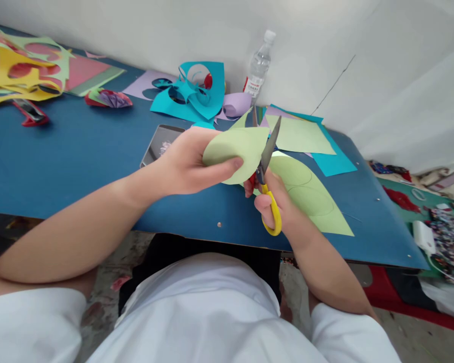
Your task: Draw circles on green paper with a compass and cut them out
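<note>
My left hand [191,164] pinches a light green paper piece [236,151], thumb on top, holding it above the blue table [79,151]. My right hand [278,199] grips yellow-handled scissors [268,171], whose blades point up and meet the right edge of the green piece. Under my right hand lies a larger light green sheet [314,196] with pencilled circles on it.
A phone [159,143] lies face up behind my left hand. Teal cut paper [196,93], a purple paper roll [236,104], a plastic water bottle [259,65], more green and teal sheets [306,136] and yellow paper scraps [18,75] crowd the back. A cluttered green surface [423,212] stands at right.
</note>
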{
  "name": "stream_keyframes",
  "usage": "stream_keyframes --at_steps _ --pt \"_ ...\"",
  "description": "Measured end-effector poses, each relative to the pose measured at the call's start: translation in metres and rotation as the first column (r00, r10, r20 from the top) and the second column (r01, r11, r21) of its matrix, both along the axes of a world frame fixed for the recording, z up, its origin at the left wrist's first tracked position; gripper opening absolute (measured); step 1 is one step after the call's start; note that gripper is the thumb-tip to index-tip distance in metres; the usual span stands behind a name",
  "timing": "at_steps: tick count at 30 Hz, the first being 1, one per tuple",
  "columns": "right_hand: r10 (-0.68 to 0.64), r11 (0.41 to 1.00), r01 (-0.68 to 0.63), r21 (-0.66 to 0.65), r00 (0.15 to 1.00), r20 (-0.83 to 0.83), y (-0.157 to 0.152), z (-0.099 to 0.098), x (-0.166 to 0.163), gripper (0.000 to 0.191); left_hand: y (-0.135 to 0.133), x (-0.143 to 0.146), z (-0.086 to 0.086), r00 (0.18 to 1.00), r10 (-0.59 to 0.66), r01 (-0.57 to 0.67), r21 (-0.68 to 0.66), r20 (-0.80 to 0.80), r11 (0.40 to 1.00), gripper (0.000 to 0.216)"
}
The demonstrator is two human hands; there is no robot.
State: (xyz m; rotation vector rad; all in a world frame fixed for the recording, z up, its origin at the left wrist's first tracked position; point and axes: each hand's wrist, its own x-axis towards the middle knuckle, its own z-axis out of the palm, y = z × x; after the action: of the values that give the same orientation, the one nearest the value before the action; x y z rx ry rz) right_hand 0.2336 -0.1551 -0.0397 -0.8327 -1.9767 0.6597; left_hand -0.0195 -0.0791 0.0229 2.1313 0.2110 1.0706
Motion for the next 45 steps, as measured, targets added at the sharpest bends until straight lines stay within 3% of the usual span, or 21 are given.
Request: stream_keyframes --at_steps 6,14,19,33,38,45 --pt "-0.004 1.0 0.004 -0.011 1.0 -0.005 0.0 0.001 -0.001 0.081 -0.003 0.002 0.004 0.999 0.028 -0.028 -0.006 0.023 1.0 0.05" --pt "-0.05 0.998 0.052 -0.023 0.994 0.098 -0.006 0.007 0.003 0.085 -0.004 -0.004 0.006 0.994 0.083 -0.086 -0.035 -0.077 0.996 0.045" --pt "-0.057 0.998 0.054 0.037 0.995 0.078 -0.007 0.007 0.002 0.079 -0.002 -0.006 0.003 0.992 0.094 -0.098 -0.04 -0.089 0.994 0.045" --pt "-0.075 0.997 0.074 0.009 0.995 0.059 -0.008 0.011 -0.001 0.077 -0.001 -0.009 0.004 0.988 0.088 -0.096 -0.056 -0.127 0.994 0.04" --pt "-0.086 0.995 0.088 -0.037 0.995 0.041 -0.009 0.011 0.0 0.085 0.003 -0.01 0.002 0.988 0.078 -0.086 -0.051 -0.133 0.995 0.04" --pt "-0.08 0.996 0.081 -0.021 0.996 0.045 -0.011 0.013 -0.001 0.078 0.004 -0.01 0.003 0.991 0.059 -0.066 -0.056 -0.119 0.996 0.037"
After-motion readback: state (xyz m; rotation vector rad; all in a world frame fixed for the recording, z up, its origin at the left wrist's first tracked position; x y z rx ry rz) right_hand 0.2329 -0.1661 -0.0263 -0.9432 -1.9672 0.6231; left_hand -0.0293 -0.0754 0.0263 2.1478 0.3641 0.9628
